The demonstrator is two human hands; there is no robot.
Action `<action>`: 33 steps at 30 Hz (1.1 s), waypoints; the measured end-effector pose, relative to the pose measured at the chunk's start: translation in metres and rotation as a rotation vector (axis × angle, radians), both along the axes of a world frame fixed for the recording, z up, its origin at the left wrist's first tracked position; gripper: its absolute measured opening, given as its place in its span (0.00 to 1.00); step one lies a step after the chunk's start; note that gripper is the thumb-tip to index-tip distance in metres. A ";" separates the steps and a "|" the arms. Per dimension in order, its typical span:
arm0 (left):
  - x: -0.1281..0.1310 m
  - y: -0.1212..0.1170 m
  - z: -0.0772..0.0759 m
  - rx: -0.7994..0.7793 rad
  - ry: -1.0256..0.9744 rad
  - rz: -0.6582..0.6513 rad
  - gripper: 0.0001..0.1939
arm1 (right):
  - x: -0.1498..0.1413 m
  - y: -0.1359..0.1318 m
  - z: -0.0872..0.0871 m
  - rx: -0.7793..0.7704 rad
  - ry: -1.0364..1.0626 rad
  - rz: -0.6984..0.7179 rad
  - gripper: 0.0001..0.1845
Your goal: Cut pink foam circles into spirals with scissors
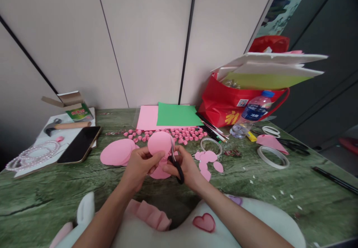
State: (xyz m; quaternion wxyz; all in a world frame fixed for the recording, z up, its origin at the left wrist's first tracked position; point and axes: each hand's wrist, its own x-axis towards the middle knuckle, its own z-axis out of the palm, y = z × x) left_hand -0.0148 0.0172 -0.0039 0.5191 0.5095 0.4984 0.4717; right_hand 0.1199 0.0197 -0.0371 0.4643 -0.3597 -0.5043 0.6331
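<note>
My left hand [141, 164] pinches a round pink paper disc [159, 142], holding it upright above the green table [69, 188]. My right hand [186, 166] grips small black-handled scissors [176, 164], their blades pointing up against the disc's right edge. More pink paper [160, 172] lies under both hands. A stack of larger pink circles [117, 152] lies left of my left hand, and small pink petal cut-outs [208, 161] lie right of my right hand.
Small pink folded pieces [179, 133] are scattered before pink and green sheets [167, 115]. A phone [81, 143], hammer [67, 126] and beads [33, 154] sit left. A red bag [223, 106], water bottle [251, 113], tape rolls [272, 156] and pens lie right. A plush toy [195, 225] lies on my lap.
</note>
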 end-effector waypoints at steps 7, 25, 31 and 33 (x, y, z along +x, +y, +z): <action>0.000 0.001 0.000 -0.005 -0.018 0.024 0.09 | 0.000 0.002 -0.001 0.013 0.025 0.012 0.30; 0.000 0.001 0.001 0.038 -0.134 0.000 0.09 | -0.002 -0.001 -0.003 0.013 -0.022 0.001 0.28; -0.002 0.001 -0.001 0.026 -0.010 0.086 0.11 | -0.002 -0.001 -0.006 0.000 -0.008 0.030 0.28; -0.003 0.001 -0.002 0.017 0.021 0.065 0.11 | -0.001 -0.001 -0.005 0.009 0.004 0.021 0.29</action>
